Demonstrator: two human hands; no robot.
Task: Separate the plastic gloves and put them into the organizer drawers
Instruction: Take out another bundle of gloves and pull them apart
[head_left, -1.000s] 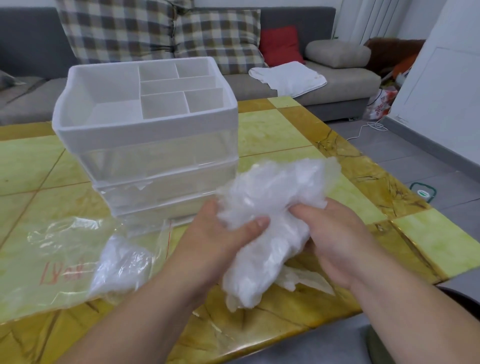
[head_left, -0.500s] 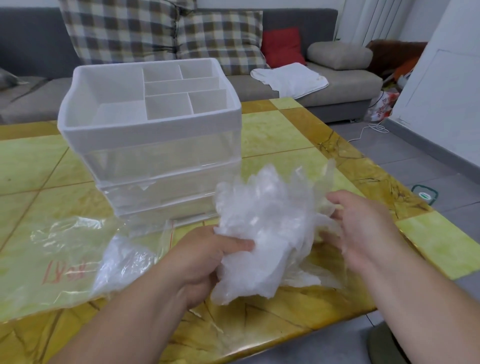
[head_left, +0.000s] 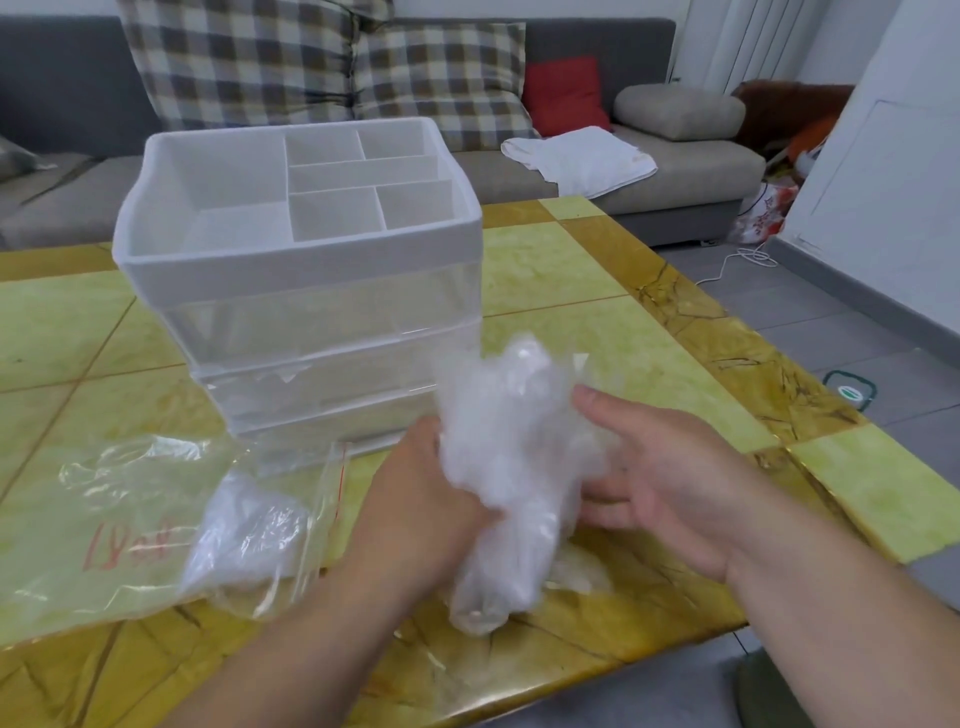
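Left hand (head_left: 415, 499) curled around the lower left side of a crumpled bundle of clear plastic gloves (head_left: 509, 467); it grips the bundle, fingertips hidden behind the plastic. Right hand (head_left: 660, 478) spread wide, fingers nearly straight, palm turned toward the bundle; thumb touches its upper right edge and the fingers lie against its right side. Bundle held upright between both hands, above the near edge of the yellow-green tiled table (head_left: 597, 312). Just left of the left hand: flat zip bag (head_left: 130, 519) with red writing, a smaller wad of gloves inside. Beyond the hands, near the bundle's top: white organizer (head_left: 301, 260), divided open tray on top, clear drawers (head_left: 322, 374) below, pushed in. Farther back: grey sofa (head_left: 675, 171) with plaid cushions.
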